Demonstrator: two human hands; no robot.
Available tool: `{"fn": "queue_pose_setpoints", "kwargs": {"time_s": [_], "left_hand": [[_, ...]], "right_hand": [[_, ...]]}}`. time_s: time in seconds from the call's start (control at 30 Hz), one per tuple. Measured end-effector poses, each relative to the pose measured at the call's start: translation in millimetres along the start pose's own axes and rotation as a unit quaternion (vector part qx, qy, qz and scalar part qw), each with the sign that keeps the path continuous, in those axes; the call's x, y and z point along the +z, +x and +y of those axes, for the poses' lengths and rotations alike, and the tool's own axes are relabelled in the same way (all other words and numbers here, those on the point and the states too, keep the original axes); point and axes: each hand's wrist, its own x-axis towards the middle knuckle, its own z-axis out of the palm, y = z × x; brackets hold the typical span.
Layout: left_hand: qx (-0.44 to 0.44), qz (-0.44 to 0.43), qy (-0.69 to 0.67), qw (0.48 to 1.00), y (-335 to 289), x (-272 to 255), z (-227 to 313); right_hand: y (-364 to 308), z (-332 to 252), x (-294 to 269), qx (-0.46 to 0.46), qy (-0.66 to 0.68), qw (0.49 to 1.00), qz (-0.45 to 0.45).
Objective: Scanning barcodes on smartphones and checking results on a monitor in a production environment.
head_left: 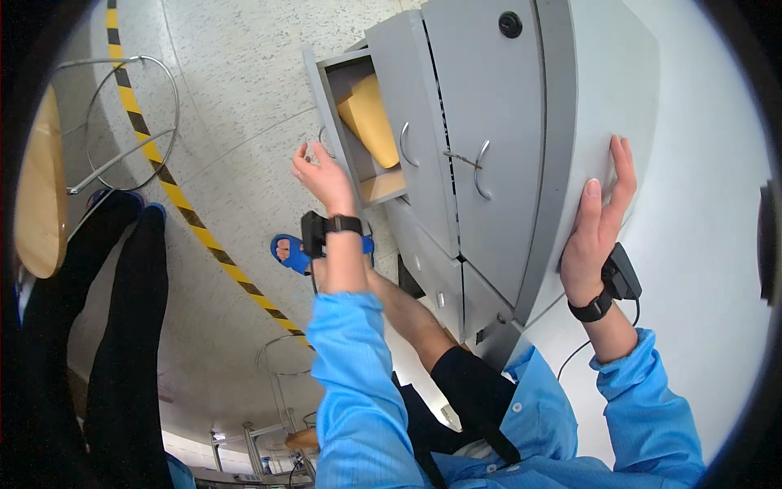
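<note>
My left hand (323, 179) is beside the front of a pulled-out grey drawer (316, 81), its fingers loosely bent and apart. The fingertips are close to the drawer's curved metal handle (325, 140); whether they touch it is unclear. Inside the drawer rests a yellow, folded-looking object (371, 122), partly hidden by the drawer's side and the neighbouring front. My right hand (601, 220) lies on the pale top (692, 163) of the grey cabinet (497, 90), near its edge, with thumb and fingers spread and nothing held.
Further curved handles (482, 169) and a black lock (510, 24) are on the cabinet fronts. A wooden-seated stool (42, 187) stands at the left. Another person's legs (126, 310) are close to it. Yellow-black tape (189, 213) crosses the floor.
</note>
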Motion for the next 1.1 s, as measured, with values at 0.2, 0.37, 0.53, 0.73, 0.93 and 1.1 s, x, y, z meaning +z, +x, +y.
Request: {"fn": "queue_pose_setpoints", "kwargs": {"time_s": [0.2,0.37,0.53,0.73,0.93,1.1], "left_hand": [[-0.162,-0.252,-0.323,0.898,-85,13,31],[-0.241,-0.189,-0.230,0.924,-70,82,-28],[-0.186,-0.210,0.073,0.957,-51,114,-44],[-0.229,-0.205,0.159,0.938,-47,115,-32],[-0.210,-0.230,0.093,0.946,-41,109,-33],[-0.203,-0.124,0.114,0.965,-44,108,-22]], "right_hand": [[1,0,-3,-0.006,-0.037,0.999,-0.007],[0,-4,0,0.000,-0.027,1.000,-0.013],[-1,-5,6,0.048,0.030,0.998,-0.025],[0,-4,8,0.049,0.016,0.999,-0.018],[1,-6,8,0.049,-0.001,0.999,-0.020],[-2,-2,7,0.046,-0.001,0.999,-0.016]]}}
